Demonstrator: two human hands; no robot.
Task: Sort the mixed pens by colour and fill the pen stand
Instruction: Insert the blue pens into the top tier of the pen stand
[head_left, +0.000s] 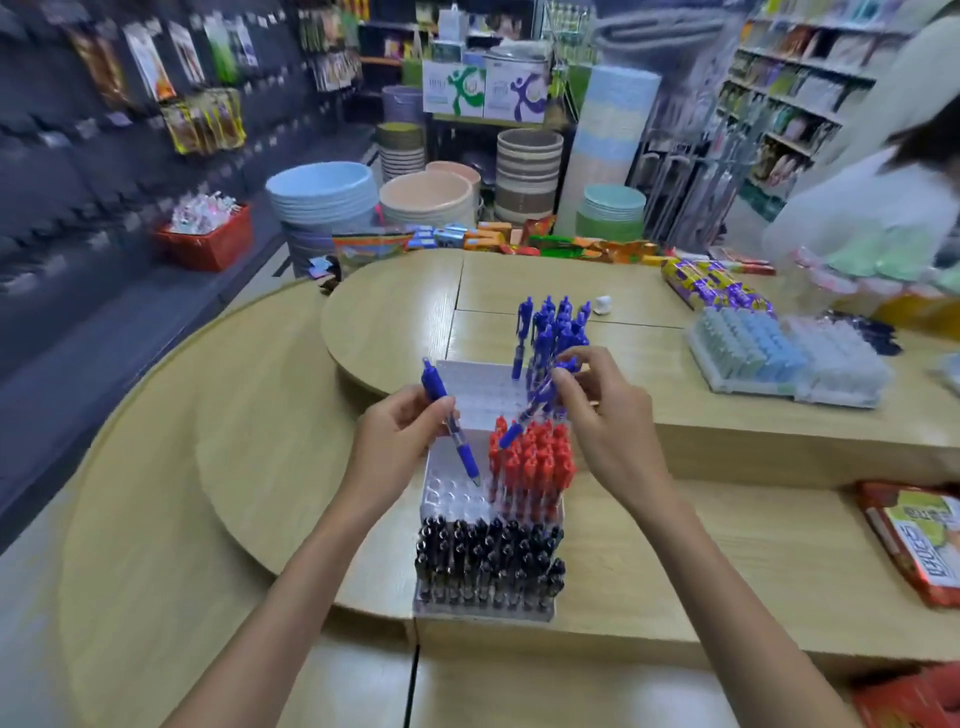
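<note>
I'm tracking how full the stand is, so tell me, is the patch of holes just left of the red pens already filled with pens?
No, the holes left of the red pens are bare, and the left hand aims a blue pen tip-down at them.

At two o'clock a person (878, 208) blurs past, cut off by the frame; my right hand (602, 410) hides part of its blue pens (535, 405).

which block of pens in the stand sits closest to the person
The black pens, filling the near end of the clear plastic pen stand; red pens and blue pens stand farther away.
</note>
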